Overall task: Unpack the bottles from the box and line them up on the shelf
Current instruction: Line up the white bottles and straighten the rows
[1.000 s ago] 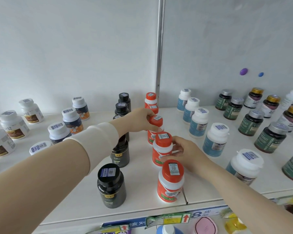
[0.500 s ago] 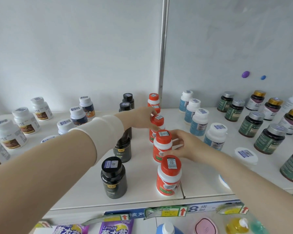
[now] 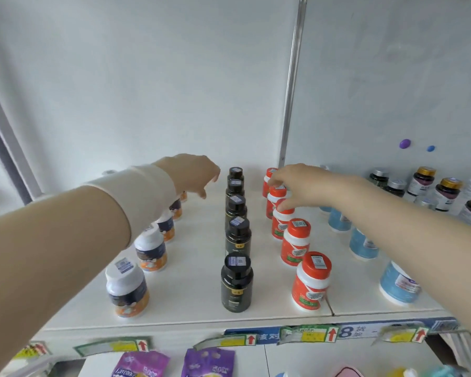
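Blue bottles (image 3: pixel 363 244) behind right forearm (image 3: pixel 424 229)

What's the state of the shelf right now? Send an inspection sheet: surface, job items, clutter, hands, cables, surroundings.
Surface: white shelf, bottles standing in front-to-back rows.
Job's things: row of black bottles; row of orange-capped bottles; white-capped bottles to the left; blue bottles and dark bottles to the right, all upright. The box is not in view.
Clutter: nothing seen.
Hands: left hand hovers left of the black row's far end and holds nothing; right hand grips one orange-capped bottle near the back of its row.
Cables: nothing seen.
Surroundings: white wall, metal post, two magnets, price tags on the shelf edge, purple packets below.
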### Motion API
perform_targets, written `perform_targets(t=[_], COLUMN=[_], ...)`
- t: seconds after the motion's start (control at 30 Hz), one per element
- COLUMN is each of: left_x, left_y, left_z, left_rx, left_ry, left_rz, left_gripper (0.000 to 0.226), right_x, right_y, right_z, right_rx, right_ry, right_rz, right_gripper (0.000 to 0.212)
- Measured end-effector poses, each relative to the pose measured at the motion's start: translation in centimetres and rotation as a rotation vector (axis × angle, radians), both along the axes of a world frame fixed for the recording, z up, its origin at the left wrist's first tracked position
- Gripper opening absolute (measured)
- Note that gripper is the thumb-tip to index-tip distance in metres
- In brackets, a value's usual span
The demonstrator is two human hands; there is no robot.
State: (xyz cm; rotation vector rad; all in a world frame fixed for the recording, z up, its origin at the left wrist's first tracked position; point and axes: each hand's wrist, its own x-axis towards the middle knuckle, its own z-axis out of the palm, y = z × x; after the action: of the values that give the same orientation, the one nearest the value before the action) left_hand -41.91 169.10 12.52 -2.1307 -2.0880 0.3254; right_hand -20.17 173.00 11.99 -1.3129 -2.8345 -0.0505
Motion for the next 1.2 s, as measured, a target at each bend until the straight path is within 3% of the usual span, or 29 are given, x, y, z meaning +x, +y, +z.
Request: perform_targets(t=[0.13, 0.3, 0.53, 0.63, 0.9, 1.2], left_x=[-3.0, -3.9, -1.6, -0.7, 0.4, 1.1], left_y=[0.1, 1.0, 2.4, 3.2, 5.0, 5.5], left_z=[-1.8, -3.7, -4.9, -5.4, -6.7, -7.4], left_rx=[-0.013, -0.041, -0.007, -0.017, -0.043, -0.035], left_ry=[0.057, 0.013, -0.493, -0.602, -0.642, -0.664], left_rz=[-0.026, -0.111, -0.113, -0.073, -0.076, -0.102], left_gripper=[0.047, 0.049, 0.056, 0.062, 0.063, 0.045], right_x=[-2.5, -3.8, -4.2, -4.5, -5.4, -5.6], right_y=[-1.1, -2.2, -3.8, -4.3, -4.0, -4.3], right_z=[-1.1, -2.9, -5.2, -6.7, -10.2, -12.6], right_rx=[-0.032, -0.153, -0.300, -0.331, -0.449, -0.553], right_ry=[-0.113, -0.032, 0.240, 0.327, 0.472, 0.810], right_rz=[-0.002, -0.068, -0.211, -0.272, -0.414, -0.456], right_gripper=[0.062, 0.067, 0.077, 0.078, 0.071, 0.062])
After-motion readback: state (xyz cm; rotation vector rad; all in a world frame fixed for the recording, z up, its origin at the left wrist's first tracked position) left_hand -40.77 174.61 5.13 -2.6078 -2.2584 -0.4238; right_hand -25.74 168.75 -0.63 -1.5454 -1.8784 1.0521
